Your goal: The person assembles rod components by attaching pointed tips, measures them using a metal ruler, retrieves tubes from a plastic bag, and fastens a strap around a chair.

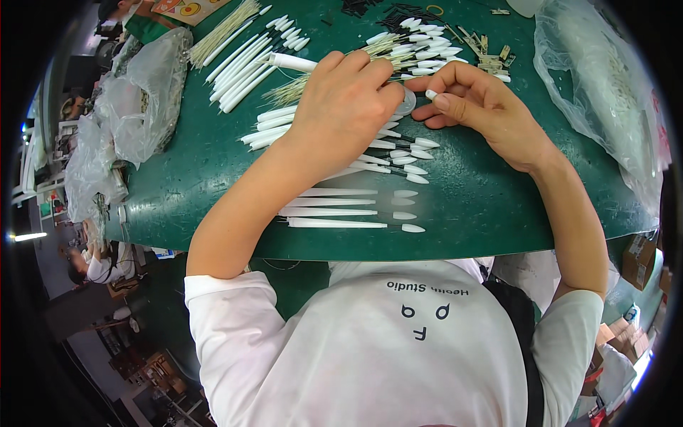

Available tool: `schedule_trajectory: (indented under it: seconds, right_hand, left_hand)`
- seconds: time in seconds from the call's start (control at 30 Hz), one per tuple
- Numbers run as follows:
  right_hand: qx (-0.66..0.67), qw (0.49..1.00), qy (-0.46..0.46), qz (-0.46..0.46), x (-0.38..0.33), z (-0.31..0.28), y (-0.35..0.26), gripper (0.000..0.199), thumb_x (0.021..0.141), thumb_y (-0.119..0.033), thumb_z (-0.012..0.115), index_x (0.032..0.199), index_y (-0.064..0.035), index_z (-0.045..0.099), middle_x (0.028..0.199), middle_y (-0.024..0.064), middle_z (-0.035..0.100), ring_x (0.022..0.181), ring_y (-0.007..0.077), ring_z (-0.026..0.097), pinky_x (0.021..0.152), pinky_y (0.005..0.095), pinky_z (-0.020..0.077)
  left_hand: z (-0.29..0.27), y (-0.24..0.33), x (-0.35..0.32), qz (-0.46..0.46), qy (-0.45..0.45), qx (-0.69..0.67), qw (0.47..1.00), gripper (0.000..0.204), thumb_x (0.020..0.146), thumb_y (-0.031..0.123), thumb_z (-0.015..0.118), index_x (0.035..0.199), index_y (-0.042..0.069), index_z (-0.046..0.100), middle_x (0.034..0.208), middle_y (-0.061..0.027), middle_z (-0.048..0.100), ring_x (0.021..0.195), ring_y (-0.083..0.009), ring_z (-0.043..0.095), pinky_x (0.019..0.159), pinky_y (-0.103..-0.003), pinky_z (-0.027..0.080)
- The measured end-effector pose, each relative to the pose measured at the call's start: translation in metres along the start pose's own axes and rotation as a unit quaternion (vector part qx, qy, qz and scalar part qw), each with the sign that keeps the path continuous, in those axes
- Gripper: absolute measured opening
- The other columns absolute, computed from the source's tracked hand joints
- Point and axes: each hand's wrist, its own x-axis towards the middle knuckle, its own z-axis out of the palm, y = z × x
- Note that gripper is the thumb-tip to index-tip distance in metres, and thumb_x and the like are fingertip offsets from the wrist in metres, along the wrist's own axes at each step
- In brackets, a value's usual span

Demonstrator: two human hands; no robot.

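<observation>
My left hand (pixel 348 99) is closed round a white plastic tube (pixel 292 62), whose end sticks out past the fingers to the left with thin wires at its tip. Thumb and forefinger of my right hand (pixel 477 103) pinch a small white piece (pixel 432 94), mostly hidden by the fingers. Between both hands, a clear round disc (pixel 407 103) shows partly. Below my left hand lie several white candle-like sticks (pixel 334 223) with white flame-shaped tips (pixel 413 228). Beyond my hands is a heap of flame-shaped tips on wires (pixel 427 53).
White tubes (pixel 245 71) and a bundle of pale wires (pixel 224 32) lie at the far left of the green table (pixel 491 213). Small metal parts (pixel 491 53) and black pieces (pixel 409 14) are at the back. Clear plastic bags stand left (pixel 146 107) and right (pixel 597 78).
</observation>
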Motion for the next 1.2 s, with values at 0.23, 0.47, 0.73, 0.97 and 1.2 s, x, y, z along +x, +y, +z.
schedule_trajectory:
  seconds: [0.23,0.47,0.73,0.97,1.2]
  right_hand:
    - [0.000,0.999,0.035,-0.035,-0.002,0.002,-0.002,0.020,0.089,-0.013,0.055,0.104,0.0006,0.055,0.092,0.0038,0.058,0.086,0.0093,0.055,0.075,0.0214,0.0454]
    - [-0.169,0.963,0.154,-0.142,0.004,0.007,0.013,0.014,0.079,-0.003,0.065,0.092,0.0002,0.062,0.081,0.0011,0.060,0.069,0.0051,0.050,0.063,0.0190,0.0422]
    - [-0.230,0.951,0.162,-0.130,0.006,0.009,0.009,0.012,0.078,-0.005,0.066,0.089,-0.0007,0.065,0.081,0.0001,0.061,0.066,0.0042,0.048,0.059,0.0186,0.0390]
    - [-0.187,0.962,0.153,-0.129,0.005,0.011,0.012,0.014,0.078,-0.007,0.067,0.090,-0.0012,0.066,0.081,0.0002,0.063,0.066,0.0033,0.048,0.059,0.0181,0.0394]
    - [-0.147,0.970,0.163,-0.104,0.000,0.014,0.010,0.013,0.079,-0.008,0.067,0.089,0.0004,0.066,0.080,0.0003,0.063,0.066,0.0029,0.049,0.060,0.0176,0.0406]
  left_hand:
    - [-0.004,-0.009,-0.007,-0.069,0.027,-0.091,0.993,0.011,0.073,0.004,0.063,0.084,0.005,0.062,0.078,-0.0058,0.056,0.073,-0.0232,0.054,0.063,-0.033,0.043]
    - [-0.007,-0.003,-0.013,-0.161,0.037,-0.215,0.962,0.010,0.077,0.003,0.061,0.086,0.002,0.063,0.078,-0.0081,0.058,0.069,-0.0239,0.057,0.060,-0.029,0.044]
    - [-0.006,0.000,-0.013,-0.190,0.039,-0.305,0.933,0.009,0.079,0.002,0.061,0.087,0.000,0.063,0.078,-0.0085,0.059,0.064,-0.0188,0.055,0.056,-0.026,0.042]
    - [-0.004,0.005,-0.011,-0.183,0.050,-0.313,0.931,0.009,0.078,0.002,0.061,0.086,-0.001,0.063,0.075,-0.0084,0.058,0.064,-0.0188,0.055,0.056,-0.026,0.042]
    - [-0.003,0.011,-0.010,-0.168,0.082,-0.339,0.922,0.008,0.077,0.001,0.062,0.085,-0.002,0.063,0.073,-0.0083,0.058,0.063,-0.0185,0.054,0.055,-0.027,0.041]
